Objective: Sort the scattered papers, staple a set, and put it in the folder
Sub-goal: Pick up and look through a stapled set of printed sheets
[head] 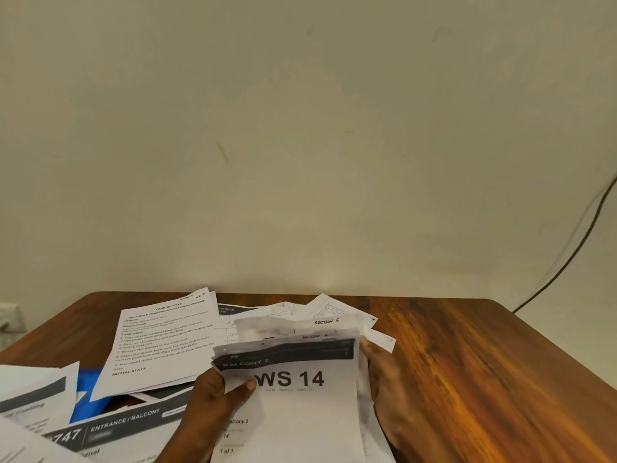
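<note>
Wooden table (467,379) against plain wall. Left hand (213,399) pinches paper stack (300,396); right hand (380,379) grips stack's right edge, fingers hidden. Blue folder (88,389) left of stack, mostly covered.

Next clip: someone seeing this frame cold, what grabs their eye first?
First the sheaf of papers at bottom centre, its top sheet printed "WS 14" under a dark "BALCONY 2" band, held by the left hand and the right hand at its sides. Left of it, loose sheets overlap across the wooden table, with something blue showing beneath them. A bare wall fills the upper frame.
</note>
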